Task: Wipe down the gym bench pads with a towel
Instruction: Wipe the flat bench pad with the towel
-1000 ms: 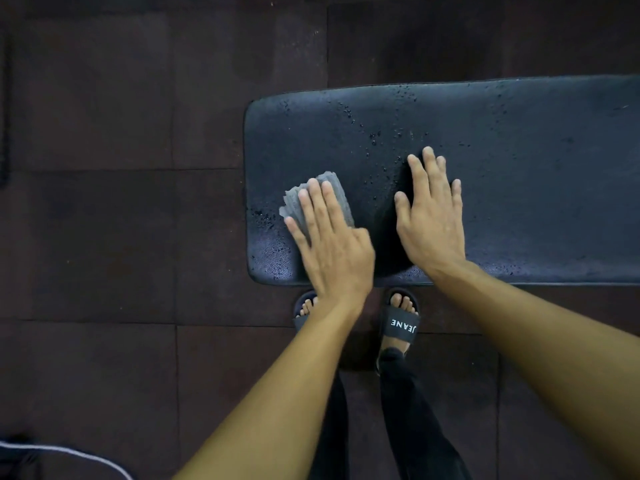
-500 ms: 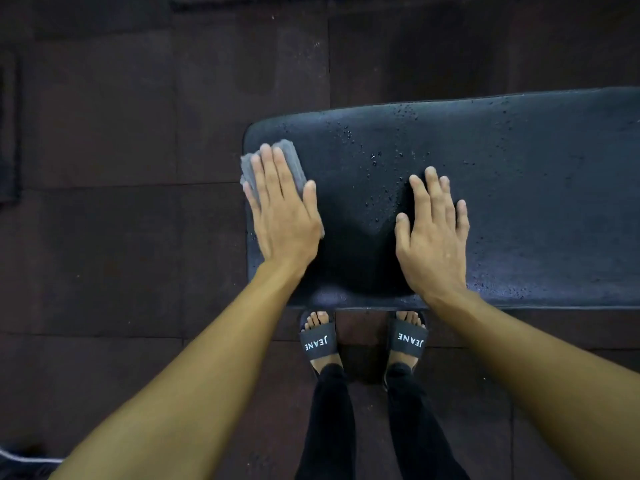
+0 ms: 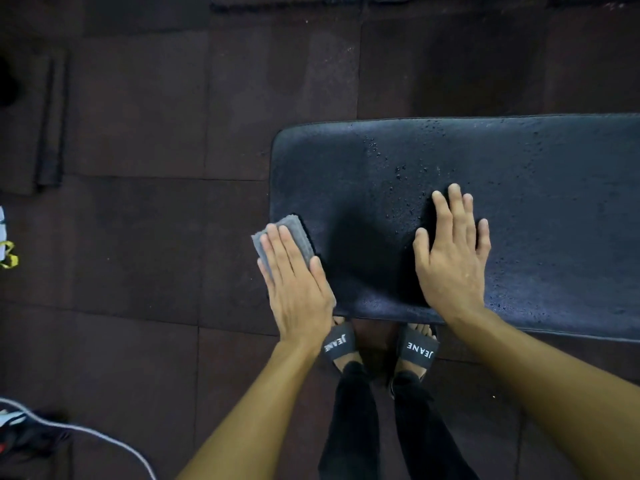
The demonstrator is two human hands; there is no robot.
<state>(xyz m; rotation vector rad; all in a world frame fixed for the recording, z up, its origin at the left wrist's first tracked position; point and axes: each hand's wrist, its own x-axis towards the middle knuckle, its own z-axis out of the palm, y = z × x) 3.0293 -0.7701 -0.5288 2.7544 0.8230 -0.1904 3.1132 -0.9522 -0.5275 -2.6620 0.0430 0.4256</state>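
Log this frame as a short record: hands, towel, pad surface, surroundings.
left hand: flat, pressing grey towel at left end of bench pad
right hand: flat on the pad, fingers straight, no towel
pad surface: droplets scattered near and beyond the right hand
feet: black JEANE slide sandals at pad's near edge
floor: dark rubber tiles
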